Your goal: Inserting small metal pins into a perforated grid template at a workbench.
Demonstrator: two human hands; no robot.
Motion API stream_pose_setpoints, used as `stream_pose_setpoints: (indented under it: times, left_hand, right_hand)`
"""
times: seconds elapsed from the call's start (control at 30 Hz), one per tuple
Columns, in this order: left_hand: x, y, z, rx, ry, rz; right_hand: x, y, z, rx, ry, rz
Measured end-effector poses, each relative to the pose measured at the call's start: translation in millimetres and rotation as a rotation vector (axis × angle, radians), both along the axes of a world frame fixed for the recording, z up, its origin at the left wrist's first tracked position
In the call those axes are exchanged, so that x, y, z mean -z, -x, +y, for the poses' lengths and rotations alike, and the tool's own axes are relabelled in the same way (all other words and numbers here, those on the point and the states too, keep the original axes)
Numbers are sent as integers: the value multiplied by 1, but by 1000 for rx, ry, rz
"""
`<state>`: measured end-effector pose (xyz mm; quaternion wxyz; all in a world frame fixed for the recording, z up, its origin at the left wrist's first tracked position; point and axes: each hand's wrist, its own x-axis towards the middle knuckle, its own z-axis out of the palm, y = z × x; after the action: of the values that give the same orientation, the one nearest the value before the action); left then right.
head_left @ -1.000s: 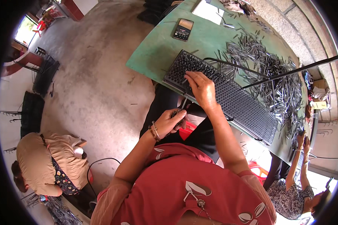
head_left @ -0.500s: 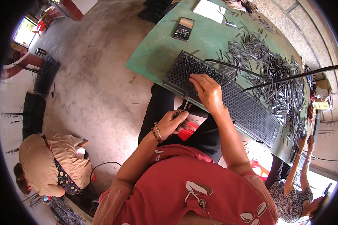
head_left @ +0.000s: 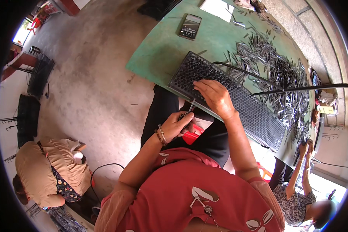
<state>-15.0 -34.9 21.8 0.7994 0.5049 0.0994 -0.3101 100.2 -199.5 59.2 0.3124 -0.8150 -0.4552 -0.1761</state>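
A long black tray [head_left: 255,116] full of small round holes lies slantwise along the near edge of the green table. Over its left part, my right hand [head_left: 215,97] is bent down with thumb and fingertips pinched together at the holes; anything between them is too small to make out. Below the table edge, my left hand [head_left: 178,124] is closed around a few thin dark strips [head_left: 191,105], whose ends stick up past the thumb. A large heap of similar loose strips [head_left: 274,62] spreads behind the tray.
The green table [head_left: 154,50] bears a phone [head_left: 190,26] and a white sheet [head_left: 216,9]. Black rods [head_left: 305,89] cross above the heap. Another person's hands [head_left: 306,149] are at the table's right end. A person in tan [head_left: 54,174] bends at lower left. Something red [head_left: 192,136] shows below my left hand.
My right hand has shifted slightly over the tray, fingers still pinched at the holes. My left hand keeps its hold on the strips. The whole view has tilted a little.
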Motion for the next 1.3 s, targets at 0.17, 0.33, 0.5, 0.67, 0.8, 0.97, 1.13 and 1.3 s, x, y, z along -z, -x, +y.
stream_pose_setpoints:
  times: [0.17,0.33,0.5,0.67,0.8,0.97,1.13,1.3]
  left_hand:
    - [5,0,1,5,16,-4]
    - [6,1,0,11,9,5]
    - [5,-2,-1,20,1,5]
    - [8,-1,-2,13,21,1]
    - [6,1,-4,-114,37,9]
    - [-12,-11,-12,-406,68,-51]
    - [-14,-14,-23,-599,81,-123]
    - [-10,-14,-28,-649,-35,-229]
  right_hand:
    - [-4,1,-2,-77,19,33]
    - [4,0,-5,5,-53,201]
    - [-1,-1,-3,1,-104,341]
    - [-3,1,-7,29,-141,480]
    - [-13,18,-8,178,-352,487]
    - [-1,54,-5,276,-539,481]
    - [13,86,8,382,-737,728]
    - [10,87,2,374,-449,723]
